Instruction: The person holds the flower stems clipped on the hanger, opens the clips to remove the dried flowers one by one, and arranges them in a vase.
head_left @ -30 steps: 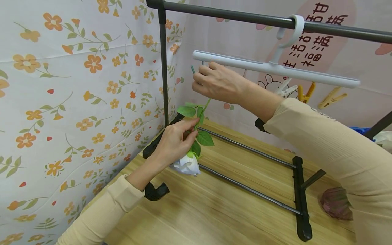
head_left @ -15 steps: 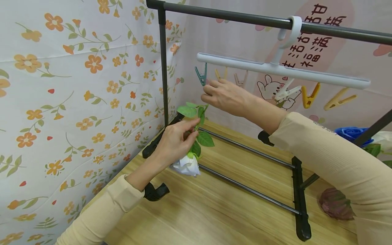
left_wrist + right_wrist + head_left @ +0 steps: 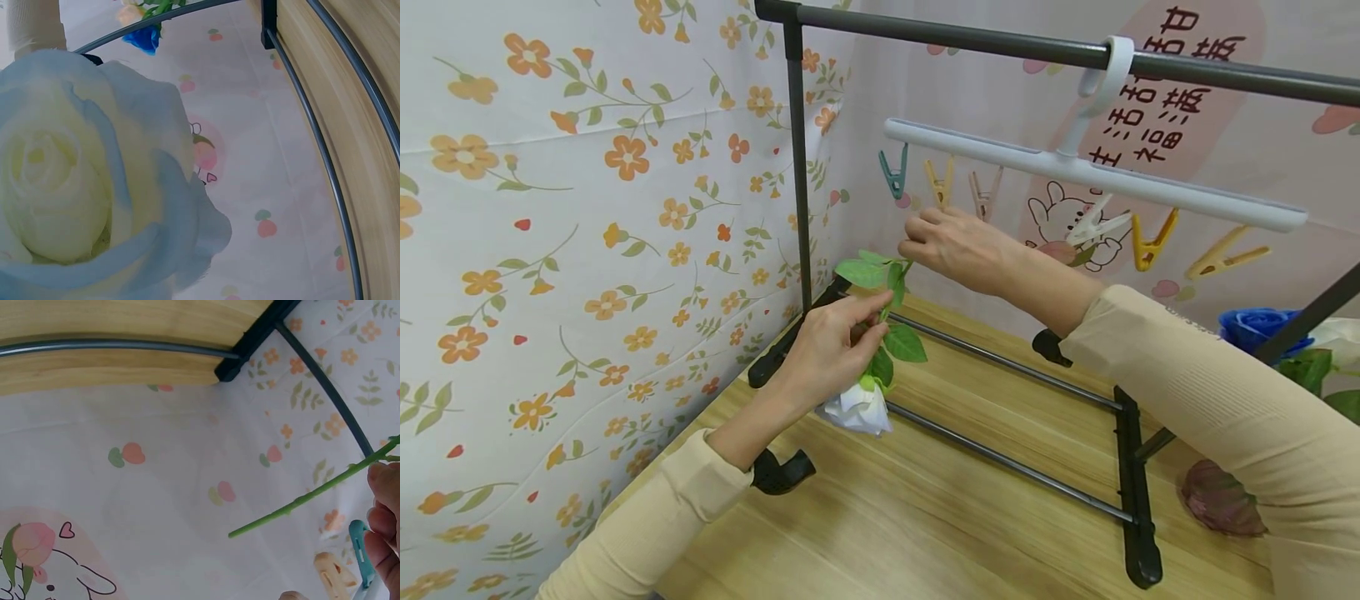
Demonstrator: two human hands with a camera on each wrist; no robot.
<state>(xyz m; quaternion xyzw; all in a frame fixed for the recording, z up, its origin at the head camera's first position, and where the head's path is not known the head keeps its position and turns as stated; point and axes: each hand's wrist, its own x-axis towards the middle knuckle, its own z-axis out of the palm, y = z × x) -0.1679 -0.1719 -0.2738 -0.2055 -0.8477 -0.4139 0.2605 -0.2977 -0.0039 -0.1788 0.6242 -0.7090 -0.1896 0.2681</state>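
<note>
Head view, white rose (image 3: 854, 408): bloom downward, just below the left hand (image 3: 831, 342) and over the wooden tabletop (image 3: 880, 508); the long axis follows the stem (image 3: 269, 517), slanting up and rightward.
Head view, left hand: thumb and forefinger pinch the stem among the green leaves (image 3: 904, 342).
Head view, right hand (image 3: 955, 250): curled at the upper stem; the thumb is hidden.
Head view, stem and clips: judged the governing relation; the teal clip (image 3: 892, 172) lies up and left of the right fingertips, the yellow clip (image 3: 940, 182) above the knuckles. The right hand is the nearer.
Head view, white hanger (image 3: 1097, 175): hooked over the black rail (image 3: 947, 35), bearing the clips.
Head view, mauve vessel (image 3: 1221, 498): apparently a translucent vase; whether the blue rose (image 3: 1258, 329) stands in it cannot be told behind the sleeve (image 3: 1210, 383).
Left wrist view, white rose: petals fill the left of the field; the left hand is out of sight.
Right wrist view, stem: the bare end projects free beyond the right fingers, which appear to pinch it; the teal clip lies near them.
</note>
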